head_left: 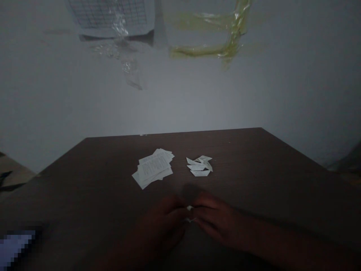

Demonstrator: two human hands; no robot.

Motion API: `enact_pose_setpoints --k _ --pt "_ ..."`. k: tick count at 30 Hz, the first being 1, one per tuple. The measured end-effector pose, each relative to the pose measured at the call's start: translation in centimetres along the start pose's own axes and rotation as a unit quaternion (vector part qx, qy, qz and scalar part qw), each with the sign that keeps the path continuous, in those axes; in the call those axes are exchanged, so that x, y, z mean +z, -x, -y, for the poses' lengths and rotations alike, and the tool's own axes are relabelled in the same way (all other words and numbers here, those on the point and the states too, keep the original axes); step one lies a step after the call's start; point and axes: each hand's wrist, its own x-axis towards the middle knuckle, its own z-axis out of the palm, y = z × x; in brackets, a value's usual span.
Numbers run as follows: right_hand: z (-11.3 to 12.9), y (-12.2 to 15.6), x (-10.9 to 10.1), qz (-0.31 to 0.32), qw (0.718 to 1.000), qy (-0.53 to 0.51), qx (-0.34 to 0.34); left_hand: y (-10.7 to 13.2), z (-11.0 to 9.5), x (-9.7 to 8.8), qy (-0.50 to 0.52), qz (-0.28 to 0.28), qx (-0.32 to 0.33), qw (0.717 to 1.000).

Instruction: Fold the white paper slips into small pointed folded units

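Close to the near side of the table, my left hand (166,220) and my right hand (216,216) meet with fingers closed on a small piece of paper (189,207). Only bits of its white edge show between the fingertips; the rest is hidden by the hands and the dim light. Beyond my left hand lies a loose stack of printed paper sheets (154,168), fanned unevenly. Past my right hand sits a small pile of folded paper pieces (199,166), several with slanted ends.
The dark brown table (242,150) reaches back to a pale wall (197,98). A gridded sheet (113,15) and yellowish tape (203,51) are stuck on the wall. At the lower left is a pixelated, pale-screened object (15,246).
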Motion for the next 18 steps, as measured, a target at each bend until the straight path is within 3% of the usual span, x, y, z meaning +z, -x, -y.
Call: enact_pose_setpoints --k 4,9,14,18 --pt "0.0 0.1 0.1 -0.001 1.000 -0.011 0.027 0.2 1.1 0.5 -0.040 -0.023 0.011 0.999" --pt "-0.2 0.1 0.3 -0.028 0.995 -0.075 0.056 0.3 1.3 0.9 -0.018 -0.054 0.016 0.998" --pt "-0.3 0.2 1.7 -0.104 0.979 -0.154 0.089 -0.2 -0.1 0.8 0.035 -0.058 -0.055 0.996" --pt "0.2 0.3 2.5 -0.170 0.930 -0.238 0.221 -0.5 -0.7 0.6 0.080 -0.079 -0.146 0.983"
